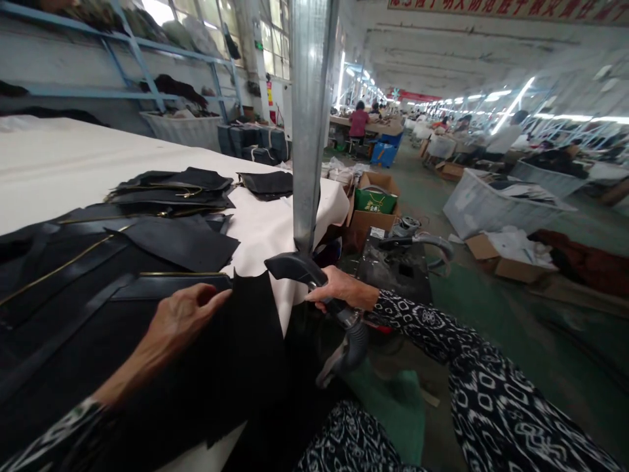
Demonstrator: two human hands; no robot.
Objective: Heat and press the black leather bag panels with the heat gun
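Head view, one nozzle (295, 265) (in right hand (339, 287)), one post (310, 131)

Tilted black nozzle (296, 265), ridged hose (357, 346) below, black fabric (246, 344) beside

The metal pole (309, 118) beyond the right grip (346, 287) is cut off at the top. The black pile (59, 308) left of the left grip (179, 314) runs off the edge.

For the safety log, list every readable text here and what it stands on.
"防范胜于救灾责任" on overhead banner; outer characters blurred.
Green bag: characters too blurred.
White label on black case: too small.
Distant red banner, yellow-red sign, green sign: unreadable.
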